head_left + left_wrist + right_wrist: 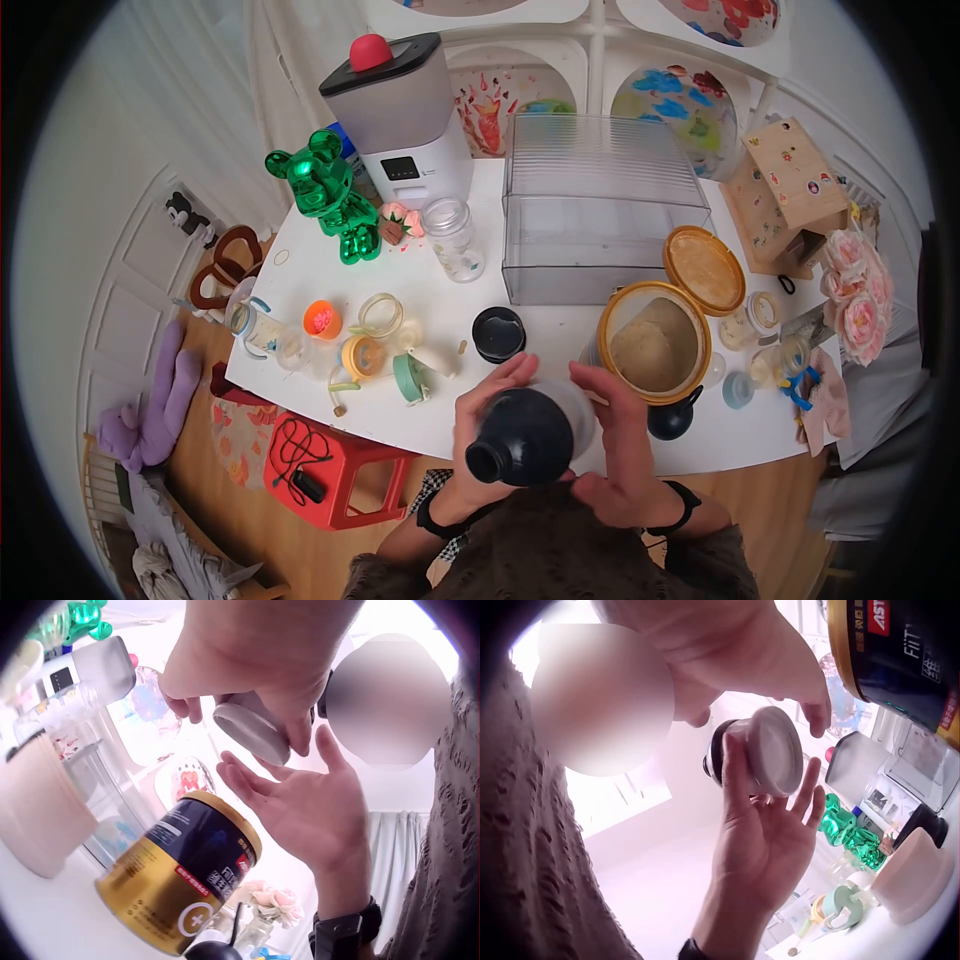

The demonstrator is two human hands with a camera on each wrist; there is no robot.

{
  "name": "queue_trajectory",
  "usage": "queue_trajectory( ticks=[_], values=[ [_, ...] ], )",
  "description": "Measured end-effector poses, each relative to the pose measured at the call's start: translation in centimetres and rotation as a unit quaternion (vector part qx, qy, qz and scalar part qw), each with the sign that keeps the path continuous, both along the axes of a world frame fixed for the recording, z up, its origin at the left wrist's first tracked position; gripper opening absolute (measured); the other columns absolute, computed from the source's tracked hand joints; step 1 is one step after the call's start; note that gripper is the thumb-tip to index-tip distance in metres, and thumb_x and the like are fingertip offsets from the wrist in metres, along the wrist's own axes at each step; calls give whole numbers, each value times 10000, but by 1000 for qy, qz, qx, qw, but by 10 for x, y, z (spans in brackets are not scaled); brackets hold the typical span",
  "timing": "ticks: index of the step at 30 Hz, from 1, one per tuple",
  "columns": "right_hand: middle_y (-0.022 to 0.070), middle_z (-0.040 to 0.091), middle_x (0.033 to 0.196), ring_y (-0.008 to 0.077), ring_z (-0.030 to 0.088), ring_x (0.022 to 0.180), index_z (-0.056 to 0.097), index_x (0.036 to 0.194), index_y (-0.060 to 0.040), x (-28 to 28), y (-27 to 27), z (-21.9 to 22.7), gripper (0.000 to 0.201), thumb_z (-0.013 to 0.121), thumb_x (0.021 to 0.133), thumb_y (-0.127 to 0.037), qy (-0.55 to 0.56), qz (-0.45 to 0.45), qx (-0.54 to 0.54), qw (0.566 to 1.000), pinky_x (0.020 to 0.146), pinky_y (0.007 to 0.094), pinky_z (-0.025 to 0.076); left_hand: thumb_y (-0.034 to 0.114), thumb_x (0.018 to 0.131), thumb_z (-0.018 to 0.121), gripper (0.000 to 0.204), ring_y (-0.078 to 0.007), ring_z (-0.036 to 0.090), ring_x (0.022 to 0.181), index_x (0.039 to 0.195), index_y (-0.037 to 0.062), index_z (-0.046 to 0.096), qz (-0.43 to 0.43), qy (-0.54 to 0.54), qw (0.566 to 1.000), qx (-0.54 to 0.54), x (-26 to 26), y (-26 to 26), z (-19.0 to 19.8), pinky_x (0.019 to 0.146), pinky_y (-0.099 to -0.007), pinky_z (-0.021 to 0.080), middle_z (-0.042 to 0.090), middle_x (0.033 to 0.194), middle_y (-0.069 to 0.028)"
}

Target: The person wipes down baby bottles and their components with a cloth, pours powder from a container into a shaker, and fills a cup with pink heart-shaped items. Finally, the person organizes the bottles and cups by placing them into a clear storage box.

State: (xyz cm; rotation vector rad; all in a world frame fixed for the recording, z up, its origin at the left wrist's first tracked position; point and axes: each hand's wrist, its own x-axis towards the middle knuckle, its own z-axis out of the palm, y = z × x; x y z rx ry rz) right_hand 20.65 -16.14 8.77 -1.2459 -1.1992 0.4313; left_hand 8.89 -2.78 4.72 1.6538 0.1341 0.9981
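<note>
My left hand (468,430) grips a small container with a black, funnel-shaped top (525,435) and a pale round body (776,750); its thumb and fingers lie around the side. The black spout tilts toward my body in the head view. My right hand (625,455) is beside the container, palm facing it, fingers extended; in the left wrist view this hand (315,817) holds nothing. Just beyond it stands a gold and dark blue tin (180,870), open, with pale contents (655,345) and its gold lid (705,270) tipped back.
A black round dish (498,334) and a black rounded object (670,420) lie near the hands. Bottles and cups, including an orange cup (322,318), stand at left. Behind are a clear-fronted box (600,245), a dispenser (410,130) and a green bear figure (320,185).
</note>
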Motion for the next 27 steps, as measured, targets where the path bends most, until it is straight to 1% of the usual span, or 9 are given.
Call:
queue_trajectory(
  ticks=[2,6,9,12,14,15,18,22,27],
  values=[
    [195,374,1486,303,447,1325,210,1546,5,5,-9,2,958,782,889,-396,68,19,0,998,1114,433,373,236,599,1007,1101,-421,343,1473,1417,107,282,-89,-96,984,-120,20,-14,2,1171,-488,353,416,1492,-350],
    [170,394,1449,269,438,1346,222,1540,5,13,-22,21,954,747,899,-467,215,-12,-34,976,1133,409,337,324,592,1003,1132,-428,245,1508,1431,112,273,-64,-51,995,54,53,-19,4,1200,-509,240,301,1568,-323],
    [171,420,1392,293,502,1277,272,1512,-29,40,-39,27,995,784,831,-542,61,-197,41,978,1052,426,436,338,601,991,1183,-426,339,1440,1487,49,263,-10,49,994,101,53,-24,29,1196,-515,261,361,1547,-231],
    [178,486,1264,311,555,1153,370,1478,-38,70,-46,45,917,838,762,-369,-40,-332,163,928,965,428,494,291,683,945,1043,-431,367,1412,1461,-1,316,47,146,976,158,55,-18,27,1147,-493,326,375,1531,-230],
    [195,493,1249,331,550,1100,525,1402,-32,93,-49,55,778,838,730,-267,-388,-302,-48,869,963,430,469,290,700,932,1008,-424,375,1408,1459,-1,336,31,141,979,143,60,-16,23,1136,-487,336,378,1531,-230],
    [209,513,1227,355,534,1074,630,1323,-35,90,-40,55,653,823,719,-193,-328,-271,-69,902,957,432,449,288,717,919,973,-418,384,1403,1457,-1,356,19,139,981,133,62,-16,21,1125,-481,346,382,1530,-230],
    [213,541,1206,348,525,1084,634,1331,-40,110,-36,52,655,818,719,-186,-327,-310,-6,893,955,433,451,310,736,900,941,-403,409,1388,1459,8,381,-4,156,971,183,68,-15,21,1106,-467,361,387,1535,-219],
    [208,565,1177,346,525,1083,649,1322,-41,111,-28,56,669,827,693,-181,-379,-230,-57,894,939,437,459,276,736,905,926,-382,403,1410,1458,35,378,11,178,962,209,70,-13,17,1126,-450,382,359,1560,-202],
    [197,564,1177,351,529,1070,664,1308,-64,111,-23,57,662,827,674,-160,-408,-234,-76,879,929,435,463,280,739,902,906,-367,423,1398,1447,29,396,10,190,958,214,68,-12,18,1115,-440,388,399,1539,-191]
  ],
)
